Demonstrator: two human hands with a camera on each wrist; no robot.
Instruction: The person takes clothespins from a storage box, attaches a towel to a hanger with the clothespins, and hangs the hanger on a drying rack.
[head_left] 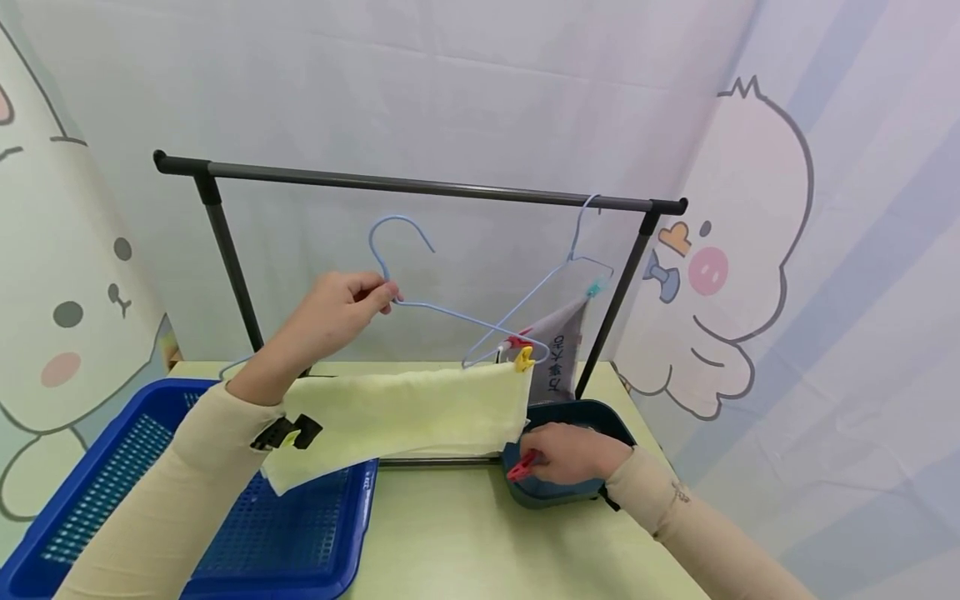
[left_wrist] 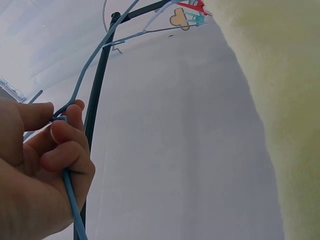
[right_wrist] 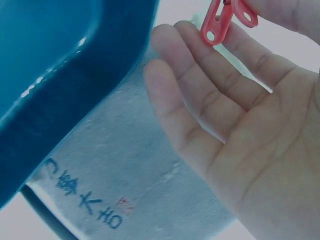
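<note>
My left hand (head_left: 333,312) pinches a blue wire hanger (head_left: 468,318) at the base of its hook, lifted in front of the rack's bar. From the hanger's right end a pale yellow towel (head_left: 405,408) hangs by a yellow clothespin (head_left: 524,359); its left part droops over the blue basket. Over the dark teal bin (head_left: 618,429) my right hand (head_left: 570,452) holds a red clothespin (head_left: 521,467) between thumb and fingers. The right wrist view shows that red clothespin (right_wrist: 218,25) near the fingertips, with the other fingers extended. The left forearm hides part of the towel's left end.
A black garment rack (head_left: 420,187) spans the pale green table (head_left: 435,533). On its right hangs another hanger (head_left: 577,242) with a grey towel (head_left: 557,346) bearing dark characters, held by a teal clip (head_left: 594,289) and a red clip. A blue mesh basket (head_left: 356,542) stands at left.
</note>
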